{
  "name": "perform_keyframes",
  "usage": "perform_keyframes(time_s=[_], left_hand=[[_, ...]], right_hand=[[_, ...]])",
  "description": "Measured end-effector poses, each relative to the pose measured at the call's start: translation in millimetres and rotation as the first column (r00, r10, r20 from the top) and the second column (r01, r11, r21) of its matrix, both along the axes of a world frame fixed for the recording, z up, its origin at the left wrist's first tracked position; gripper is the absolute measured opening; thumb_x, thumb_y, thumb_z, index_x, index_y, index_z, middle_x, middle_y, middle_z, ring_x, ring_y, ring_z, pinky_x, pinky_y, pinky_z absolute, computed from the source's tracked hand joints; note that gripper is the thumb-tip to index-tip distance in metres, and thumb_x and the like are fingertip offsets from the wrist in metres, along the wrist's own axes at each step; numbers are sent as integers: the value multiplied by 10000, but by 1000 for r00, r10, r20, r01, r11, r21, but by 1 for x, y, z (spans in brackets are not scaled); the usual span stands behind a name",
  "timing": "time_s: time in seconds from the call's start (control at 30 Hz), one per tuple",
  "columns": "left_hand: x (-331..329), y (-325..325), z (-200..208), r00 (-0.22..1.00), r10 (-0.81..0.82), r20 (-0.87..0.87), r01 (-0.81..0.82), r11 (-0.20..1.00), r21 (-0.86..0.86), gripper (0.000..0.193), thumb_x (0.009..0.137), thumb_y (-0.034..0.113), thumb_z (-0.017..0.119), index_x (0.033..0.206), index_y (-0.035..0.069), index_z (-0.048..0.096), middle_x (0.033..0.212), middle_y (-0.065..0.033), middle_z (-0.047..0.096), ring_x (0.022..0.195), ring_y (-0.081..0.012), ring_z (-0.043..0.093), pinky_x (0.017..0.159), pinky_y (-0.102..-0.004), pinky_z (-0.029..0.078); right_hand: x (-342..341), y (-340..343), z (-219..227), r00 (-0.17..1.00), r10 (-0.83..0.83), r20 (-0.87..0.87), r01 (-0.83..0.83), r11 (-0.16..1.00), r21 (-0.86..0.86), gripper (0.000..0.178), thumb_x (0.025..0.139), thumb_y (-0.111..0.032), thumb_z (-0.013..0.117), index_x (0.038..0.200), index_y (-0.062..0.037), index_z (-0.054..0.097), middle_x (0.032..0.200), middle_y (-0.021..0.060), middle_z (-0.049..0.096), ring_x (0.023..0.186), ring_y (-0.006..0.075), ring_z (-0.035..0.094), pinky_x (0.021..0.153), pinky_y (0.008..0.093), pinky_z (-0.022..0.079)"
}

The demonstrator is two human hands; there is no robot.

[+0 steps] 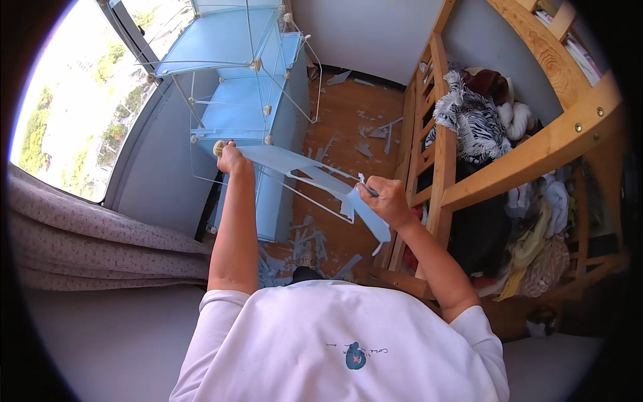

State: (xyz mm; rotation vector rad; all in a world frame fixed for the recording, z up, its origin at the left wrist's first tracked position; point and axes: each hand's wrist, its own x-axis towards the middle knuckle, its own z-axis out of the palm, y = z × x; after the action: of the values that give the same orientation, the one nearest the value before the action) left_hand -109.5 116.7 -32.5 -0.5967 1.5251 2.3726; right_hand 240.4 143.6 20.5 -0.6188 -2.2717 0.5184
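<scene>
A: What are we recording, working from the largest item down?

B: We are noting a light-brown wooden bed frame [447, 157] standing on the right, with a black-and-white striped, fringed cloth [472, 127] lying behind its rails. Ahead and to the left, we are seeing a pale-blue, box-shaped shelving unit [244, 110] with white wire rods, standing near a bright window [74, 107]. A pale, small-patterned fabric curtain [100, 231] is hanging below that window.

A: And the piece being handled?

B: We are finding a torn pale-blue panel [274, 157] on a white rod frame, spanning the space between both hands, just in front of the shelving unit. Its sheet is gaping midway, and a loose flap is dangling below the right hand [387, 201].

A: The fingers?

B: The left hand [234, 159] is closing round the panel's near corner, beside a round beige connector [218, 148]. The right hand's fingers are curling tightly round a small dark tool [370, 191]; we are not managing to tell its kind. Pale-blue scraps [301, 244] are littering the floor [335, 120] below.
</scene>
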Motion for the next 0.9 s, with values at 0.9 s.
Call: perform_keyframes(time_s=[0.9], left_hand=[[22,-12,16,871,-443,-213,477,866,148,159,867,108,565,976,19,637,933,-63,567,786,-164,538,684,-288,470]], right_hand=[[11,76,-112,899,-404,171,412,911,-13,230,814,-207,608,948,-20,601,896,142,610,849,319,580,714,393,455]])
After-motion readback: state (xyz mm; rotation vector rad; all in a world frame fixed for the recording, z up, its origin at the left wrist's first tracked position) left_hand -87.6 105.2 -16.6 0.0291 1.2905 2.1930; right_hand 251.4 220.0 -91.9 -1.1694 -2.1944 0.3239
